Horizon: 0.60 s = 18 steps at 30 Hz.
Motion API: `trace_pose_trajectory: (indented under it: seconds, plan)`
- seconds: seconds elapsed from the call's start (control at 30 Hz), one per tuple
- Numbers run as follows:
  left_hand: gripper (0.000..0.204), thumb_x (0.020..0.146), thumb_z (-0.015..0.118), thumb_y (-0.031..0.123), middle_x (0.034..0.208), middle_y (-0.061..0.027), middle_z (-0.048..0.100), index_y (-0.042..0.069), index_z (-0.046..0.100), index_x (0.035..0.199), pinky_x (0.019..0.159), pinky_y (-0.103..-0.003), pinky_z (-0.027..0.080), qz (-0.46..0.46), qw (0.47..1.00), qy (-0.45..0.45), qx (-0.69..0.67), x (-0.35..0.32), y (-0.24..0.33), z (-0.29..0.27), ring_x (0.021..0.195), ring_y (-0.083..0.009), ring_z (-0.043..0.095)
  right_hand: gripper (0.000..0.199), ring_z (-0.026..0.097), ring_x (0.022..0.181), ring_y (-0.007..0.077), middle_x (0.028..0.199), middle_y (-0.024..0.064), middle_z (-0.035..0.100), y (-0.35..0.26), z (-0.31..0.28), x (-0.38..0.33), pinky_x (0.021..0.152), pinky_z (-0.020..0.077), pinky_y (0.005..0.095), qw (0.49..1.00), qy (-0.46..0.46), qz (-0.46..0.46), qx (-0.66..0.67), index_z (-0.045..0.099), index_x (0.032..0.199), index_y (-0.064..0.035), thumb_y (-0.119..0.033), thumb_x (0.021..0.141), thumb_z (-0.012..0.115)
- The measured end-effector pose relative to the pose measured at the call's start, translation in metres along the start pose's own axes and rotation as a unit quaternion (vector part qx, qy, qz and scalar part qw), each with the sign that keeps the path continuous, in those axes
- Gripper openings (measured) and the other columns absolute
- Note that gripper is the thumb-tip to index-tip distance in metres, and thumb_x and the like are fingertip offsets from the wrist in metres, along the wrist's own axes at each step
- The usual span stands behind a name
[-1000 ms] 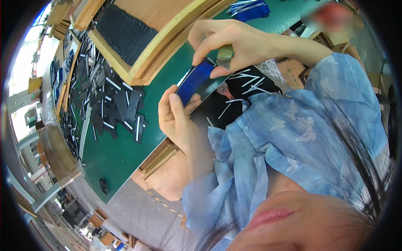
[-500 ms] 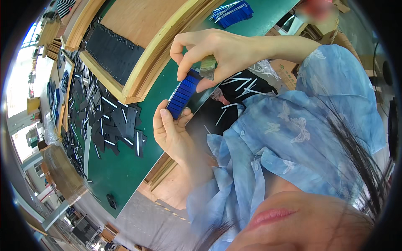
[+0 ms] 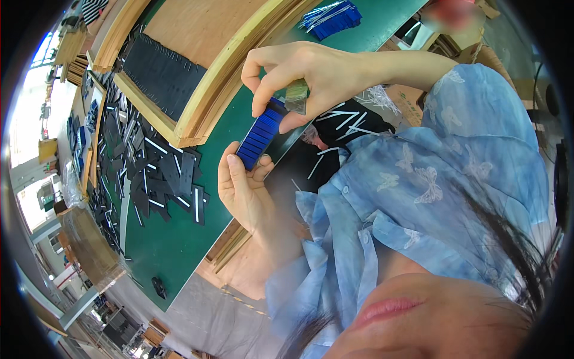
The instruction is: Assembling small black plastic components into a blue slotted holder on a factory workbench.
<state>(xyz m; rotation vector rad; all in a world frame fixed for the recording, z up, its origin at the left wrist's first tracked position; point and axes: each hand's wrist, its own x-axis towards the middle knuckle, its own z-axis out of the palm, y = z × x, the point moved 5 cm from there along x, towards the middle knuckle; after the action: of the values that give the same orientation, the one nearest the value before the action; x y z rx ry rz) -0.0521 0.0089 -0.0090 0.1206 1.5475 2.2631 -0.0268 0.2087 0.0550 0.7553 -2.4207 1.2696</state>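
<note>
My left hand [image 3: 244,190] holds the lower end of a narrow, glossy blue strip [image 3: 256,139] crossed by thin dark lines, thumb and fingers at its edges. At the strip's upper end, my right hand [image 3: 320,73] pinches it between thumb and fingers. A small olive-coloured, translucent piece [image 3: 296,97] sits against the right hand's fingers; how it is held cannot be made out. The strip is tilted in the air over the near edge of the green table [image 3: 173,242].
Black flat pieces with white strips [image 3: 173,170] lie piled on the table. Beyond the hands stand a wooden frame [image 3: 206,102] and a black panel [image 3: 161,75] with pins along its edges. A blue stack [image 3: 335,19] lies at the back. White sticks [image 3: 344,119] rest on dark cloth at my lap.
The blue strip has turned slightly, so its lined face catches the light differently. Both hands keep their grip and have barely moved.
</note>
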Motion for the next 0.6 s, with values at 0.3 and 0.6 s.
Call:
trace_pose_trajectory:
  seconds: [0.3,0.6]
  plan:
    - [0.030,0.096,0.051,0.019,0.088,-0.0161,0.064,-0.007,0.055,0.109,0.060,-0.025,0.057,0.041,0.998,0.010,0.046,-0.006,0.012,0.009,0.069,-0.0189,0.064,0.036,0.057,0.089,0.0233,0.099,0.0068,0.056,0.005,-0.001,-0.001,0.075,0.0457,0.0334,0.999,0.025,0.043,-0.006,0.065,0.098,-0.0093,-0.028,0.070,0.075]
    - [0.028,0.096,0.050,0.016,0.087,-0.0156,0.063,-0.008,0.055,0.110,0.062,-0.025,0.055,0.131,0.972,0.087,0.177,-0.018,0.028,0.023,0.069,-0.0186,0.065,0.045,0.058,0.080,0.0260,0.090,0.0116,0.059,0.025,0.012,0.011,0.069,0.0458,0.0335,0.987,0.038,0.126,-0.091,0.058,0.090,-0.0047,-0.044,0.073,0.072]
